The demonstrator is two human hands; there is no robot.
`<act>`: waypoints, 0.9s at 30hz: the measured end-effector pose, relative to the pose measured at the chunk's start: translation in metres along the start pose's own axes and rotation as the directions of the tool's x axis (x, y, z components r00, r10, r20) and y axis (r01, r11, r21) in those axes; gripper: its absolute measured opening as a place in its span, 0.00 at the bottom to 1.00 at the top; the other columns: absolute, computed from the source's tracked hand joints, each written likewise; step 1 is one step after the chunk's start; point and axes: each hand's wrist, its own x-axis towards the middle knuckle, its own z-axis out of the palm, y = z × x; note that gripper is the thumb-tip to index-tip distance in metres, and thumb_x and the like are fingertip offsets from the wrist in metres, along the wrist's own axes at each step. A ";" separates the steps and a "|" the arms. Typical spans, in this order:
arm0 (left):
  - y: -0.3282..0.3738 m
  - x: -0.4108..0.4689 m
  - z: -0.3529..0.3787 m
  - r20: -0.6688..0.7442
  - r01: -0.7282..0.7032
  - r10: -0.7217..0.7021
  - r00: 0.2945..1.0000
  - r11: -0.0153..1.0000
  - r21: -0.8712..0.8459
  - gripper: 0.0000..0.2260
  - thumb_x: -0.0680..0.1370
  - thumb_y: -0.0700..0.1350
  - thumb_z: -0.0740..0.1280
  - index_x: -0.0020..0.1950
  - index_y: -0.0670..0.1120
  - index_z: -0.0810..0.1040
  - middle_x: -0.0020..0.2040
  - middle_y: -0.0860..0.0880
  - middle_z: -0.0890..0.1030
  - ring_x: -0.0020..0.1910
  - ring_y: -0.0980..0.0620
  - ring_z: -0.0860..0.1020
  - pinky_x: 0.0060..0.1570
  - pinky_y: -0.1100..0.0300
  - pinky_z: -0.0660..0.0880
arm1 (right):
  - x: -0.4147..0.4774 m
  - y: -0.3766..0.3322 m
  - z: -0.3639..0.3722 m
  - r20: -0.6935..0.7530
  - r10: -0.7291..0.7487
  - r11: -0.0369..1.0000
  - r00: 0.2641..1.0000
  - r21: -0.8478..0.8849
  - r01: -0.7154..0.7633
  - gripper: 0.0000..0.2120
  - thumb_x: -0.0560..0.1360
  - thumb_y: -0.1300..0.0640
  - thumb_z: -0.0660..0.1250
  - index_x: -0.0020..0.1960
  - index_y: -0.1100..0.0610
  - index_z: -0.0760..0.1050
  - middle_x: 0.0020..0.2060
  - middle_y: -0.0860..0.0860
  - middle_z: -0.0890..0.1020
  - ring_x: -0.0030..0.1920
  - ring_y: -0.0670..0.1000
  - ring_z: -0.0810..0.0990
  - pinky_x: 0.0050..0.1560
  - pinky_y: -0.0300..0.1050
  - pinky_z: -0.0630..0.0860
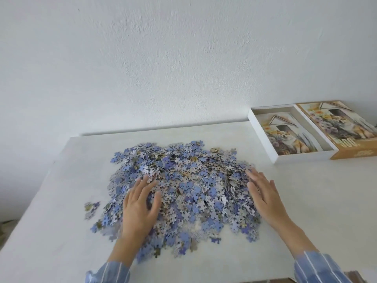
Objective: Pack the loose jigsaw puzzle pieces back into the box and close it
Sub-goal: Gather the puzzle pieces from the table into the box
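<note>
Hidden or unclear: the pieces under the left hand [140, 207] cannot be seen; the pieces at the lower centre of the pile are smeared by blur; the lid [338, 123] is cut off by the right edge of the frame, and the print on its brown side wall is not readable; both striped sleeves [108, 272] are cut off at the bottom edge. Puzzle pieces [183, 190] lie in one broad heap at the centre of the frame on the white table [316, 201], mostly blue backs up, with its long axis running left to right. A small cluster of pieces [91, 209] lies just apart from its left margin. Left hand: flat on the left part of the heap, fingers spread wide and only slightly bent, gripping nothing. Right hand [265, 197]: fingers straight and together, set against the right margin of the heap, holding nothing. Box base [302, 157]: upper right of the frame, opening upward, with a printed picture sheet [289, 137] lying inside; its long axis runs from the wall toward the lower right. The lid lies picture side up, touching the base's right side and parallel to it. Room: bare table between heap and box, and more to the right of the right hand. The table's left edge runs diagonally near the heap; the far edge meets the wall [183, 58].
</note>
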 end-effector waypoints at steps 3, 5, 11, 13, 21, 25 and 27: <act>-0.028 -0.016 -0.023 -0.172 0.010 -0.029 0.985 0.994 -0.110 0.23 0.79 0.62 0.53 0.66 0.52 0.76 0.74 0.55 0.68 0.73 0.52 0.65 0.71 0.44 0.62 | -0.005 -0.003 0.007 0.030 0.025 0.995 0.999 -0.097 -0.022 0.33 0.78 0.30 0.42 0.78 0.41 0.58 0.79 0.41 0.53 0.79 0.42 0.46 0.76 0.45 0.34; -0.041 -0.022 -0.034 -0.246 -0.013 -0.023 0.969 0.989 -0.144 0.21 0.79 0.58 0.56 0.63 0.49 0.79 0.71 0.52 0.71 0.70 0.50 0.70 0.68 0.46 0.66 | -0.008 -0.009 0.014 0.047 0.029 0.993 0.998 -0.117 -0.023 0.33 0.78 0.29 0.41 0.79 0.40 0.55 0.80 0.43 0.49 0.79 0.44 0.42 0.76 0.46 0.33; -0.089 -0.040 -0.059 -0.191 0.345 -0.334 0.923 0.938 0.032 0.30 0.77 0.69 0.50 0.73 0.55 0.68 0.78 0.50 0.61 0.77 0.47 0.58 0.75 0.43 0.54 | -0.024 -0.026 0.026 0.033 0.065 0.985 0.997 -0.164 -0.059 0.32 0.75 0.26 0.39 0.77 0.33 0.50 0.80 0.43 0.43 0.79 0.46 0.37 0.76 0.50 0.32; -0.095 -0.048 -0.058 -0.061 0.423 -0.419 0.906 0.895 0.139 0.34 0.76 0.72 0.45 0.78 0.58 0.57 0.81 0.50 0.51 0.79 0.49 0.48 0.77 0.46 0.45 | -0.030 -0.032 0.031 0.057 0.062 0.979 0.996 -0.198 -0.049 0.33 0.74 0.24 0.37 0.77 0.31 0.48 0.80 0.42 0.42 0.79 0.46 0.37 0.77 0.52 0.32; -0.032 -0.041 -0.015 0.075 0.274 -0.301 0.951 0.928 0.253 0.37 0.72 0.74 0.32 0.79 0.60 0.39 0.79 0.50 0.38 0.78 0.46 0.37 0.76 0.49 0.37 | -0.042 -0.070 0.056 0.074 -0.021 0.967 0.997 -0.253 0.039 0.36 0.72 0.22 0.38 0.77 0.33 0.51 0.80 0.41 0.40 0.79 0.47 0.37 0.76 0.54 0.32; 0.007 -0.037 0.006 0.145 0.272 -0.305 0.941 0.939 0.209 0.35 0.73 0.72 0.34 0.78 0.62 0.40 0.80 0.50 0.38 0.78 0.43 0.36 0.75 0.47 0.35 | -0.043 -0.081 0.067 0.122 -0.011 0.960 0.992 -0.278 0.044 0.34 0.72 0.23 0.39 0.76 0.30 0.46 0.79 0.41 0.37 0.79 0.49 0.33 0.74 0.56 0.27; 0.021 -0.035 0.011 0.148 0.235 -0.250 0.957 0.966 0.108 0.33 0.74 0.71 0.35 0.78 0.63 0.42 0.80 0.50 0.39 0.78 0.47 0.38 0.76 0.48 0.38 | -0.042 -0.085 0.068 0.133 -0.021 0.965 0.991 -0.257 0.055 0.32 0.73 0.23 0.40 0.76 0.29 0.45 0.79 0.41 0.37 0.79 0.49 0.33 0.74 0.58 0.26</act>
